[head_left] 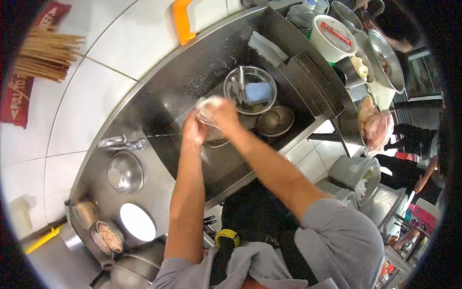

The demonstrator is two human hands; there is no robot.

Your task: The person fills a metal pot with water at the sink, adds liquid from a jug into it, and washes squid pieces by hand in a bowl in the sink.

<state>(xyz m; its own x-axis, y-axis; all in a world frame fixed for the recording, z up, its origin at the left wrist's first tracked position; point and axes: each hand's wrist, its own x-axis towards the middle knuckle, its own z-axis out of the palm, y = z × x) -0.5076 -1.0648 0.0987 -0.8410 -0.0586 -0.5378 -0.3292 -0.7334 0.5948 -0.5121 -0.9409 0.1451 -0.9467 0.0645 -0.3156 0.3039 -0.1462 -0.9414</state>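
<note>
Over the steel sink [166,108], my left hand [193,129] and my right hand [225,115] are closed round a whitish, see-through item [207,107]. Motion blurs it, so its kind is unclear. Just beyond the right hand, a clear bowl [273,98] holds a blue block like a sponge [258,91] and a metal-handled utensil [241,79]. A dark metal bowl [275,121] sits beside it. Beneath my hands a round vessel [216,140] is partly hidden.
Left of the basin are a tap [122,142], a steel bowl [125,172], a white plate [137,221] and food containers [109,236]. A pale brush [267,48] lies at the far side. Tubs [332,38] and steel bowls crowd the right, where other people stand.
</note>
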